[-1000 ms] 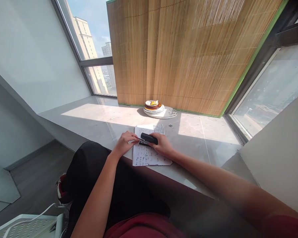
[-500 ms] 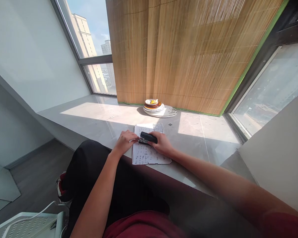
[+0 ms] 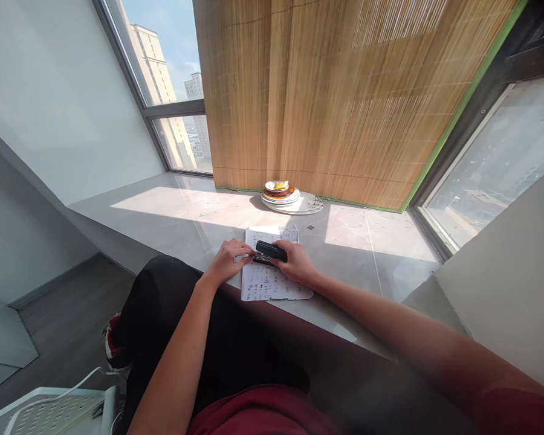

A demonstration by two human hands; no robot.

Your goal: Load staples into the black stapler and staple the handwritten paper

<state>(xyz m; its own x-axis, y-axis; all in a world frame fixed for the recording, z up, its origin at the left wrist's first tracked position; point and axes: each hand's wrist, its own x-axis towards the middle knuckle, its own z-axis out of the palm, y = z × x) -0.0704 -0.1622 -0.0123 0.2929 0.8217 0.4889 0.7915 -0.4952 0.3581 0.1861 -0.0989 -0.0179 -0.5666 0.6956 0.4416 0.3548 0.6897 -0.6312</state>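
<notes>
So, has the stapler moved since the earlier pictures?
No: judged against the stack of plates, the stapler shows no clear shift in any direction.

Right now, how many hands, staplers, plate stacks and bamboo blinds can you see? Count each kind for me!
Hands: 2 (left hand, right hand)
Stapler: 1
Plate stack: 1
Bamboo blind: 1
Total: 5

Stapler (image 3: pixel 270 249) over paper (image 3: pixel 257 285), plates (image 3: pixel 281 199) behind
</notes>
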